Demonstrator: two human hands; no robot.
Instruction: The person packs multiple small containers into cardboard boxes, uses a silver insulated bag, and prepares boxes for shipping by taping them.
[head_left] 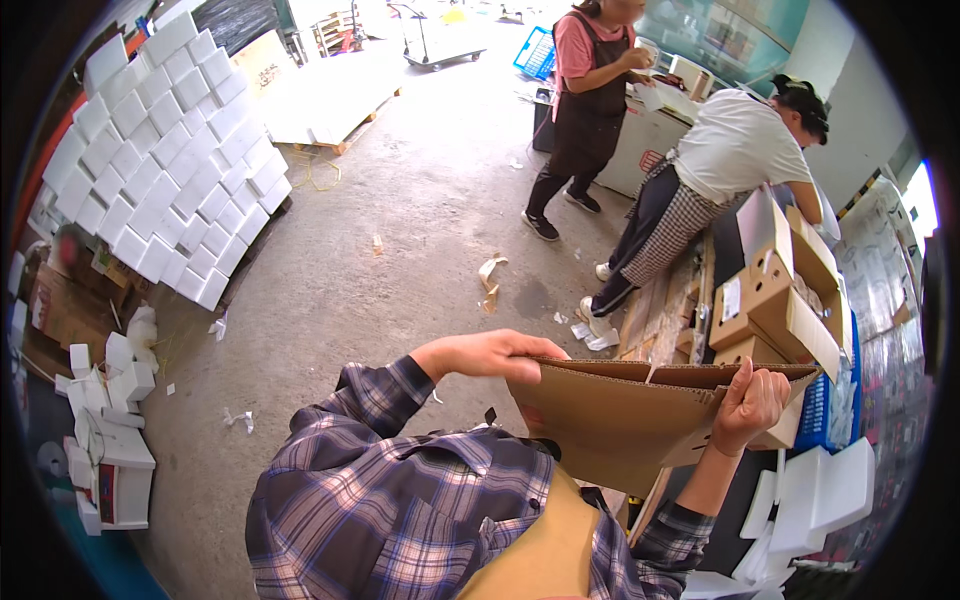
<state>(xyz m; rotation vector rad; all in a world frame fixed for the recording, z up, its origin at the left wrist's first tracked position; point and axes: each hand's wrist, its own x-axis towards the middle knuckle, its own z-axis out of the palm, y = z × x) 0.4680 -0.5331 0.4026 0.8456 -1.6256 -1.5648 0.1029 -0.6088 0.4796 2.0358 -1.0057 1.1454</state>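
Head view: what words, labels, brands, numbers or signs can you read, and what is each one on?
None reads clearly enough to quote.
Held cardboard box: faint reddish mark, too blurred to read.
Open brown carton at right: white label, too small to read.
White cabinet behind the workers: red mark, too small to read.

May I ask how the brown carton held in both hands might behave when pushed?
The brown carton may feel light for its size, being thin corrugated board. Its flat side looks fairly stiff, but the narrow gap between its layers suggests it could fold flatter if squeezed.
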